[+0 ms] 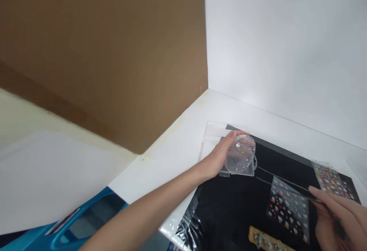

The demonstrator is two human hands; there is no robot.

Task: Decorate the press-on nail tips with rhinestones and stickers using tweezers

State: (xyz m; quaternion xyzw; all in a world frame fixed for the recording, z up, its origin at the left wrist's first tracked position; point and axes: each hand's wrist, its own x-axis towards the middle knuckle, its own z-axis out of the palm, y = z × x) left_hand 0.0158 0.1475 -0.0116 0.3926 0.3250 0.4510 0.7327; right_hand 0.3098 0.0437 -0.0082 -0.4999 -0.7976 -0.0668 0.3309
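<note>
My left hand [222, 155] is closed around the edge of a clear round disc [240, 161] dotted with small bits, among them a white flower and a green speck. A small loop sticks out at its right side. Below it lies a clear flat plastic case [203, 144], partly covered by the disc and hand. My right hand [334, 216] pinches a pair of metal tweezers [312, 197], whose two arms point left towards the disc with their tips apart. Nothing shows between the tips. Under the tweezers is a see-through sticker sheet [289, 209] with small white figures.
A black mat [229, 209] covers much of the white table [172, 144]. A colourful sticker sheet [332, 178] lies at the right, and a yellow strip with small figures [265, 239] at the front. A brown panel [114, 52] and white wall [286, 44] close off the back.
</note>
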